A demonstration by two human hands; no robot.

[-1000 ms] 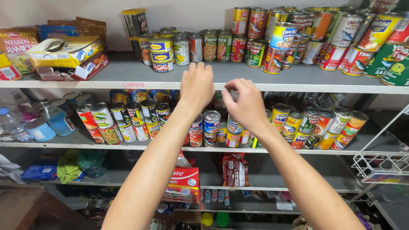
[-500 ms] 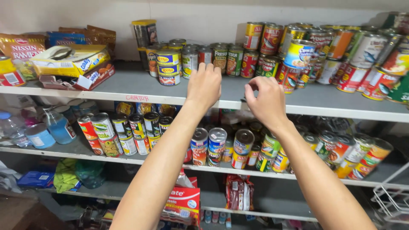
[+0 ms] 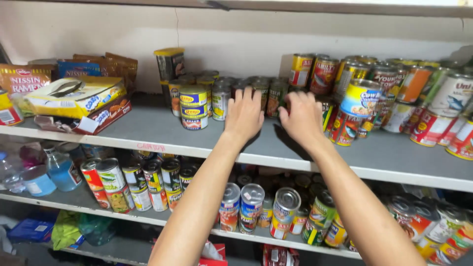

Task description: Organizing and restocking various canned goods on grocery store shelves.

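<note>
Reaching into the back of the top shelf, you have both hands spread flat among the cans, and neither one has closed on anything yet. Your left hand lies palm down with its fingers splayed, the tips touching the dark cans in the rear row. Your right hand is likewise loose, its fingers curled slightly against the cans just beside; whether it has begun to pinch one I cannot tell, since the hand hides the contact.

The cans you are after sit at the back of the shelf, between the yellow stack on your left and the tilted pile on your right.

That pile is the main risk. Several cans there lean on each other, some lying sideways near the shelf's front edge, and your right wrist passes close to them. A sideways sweep of the forearm could roll one off the edge onto the lower cans.

The yellow stack is two cans high and near your left hand; a nudge could topple the upper one.

Pulling a rear can forward with flat fingers, without a real grip, may let it slip or knock its neighbours over.
</note>
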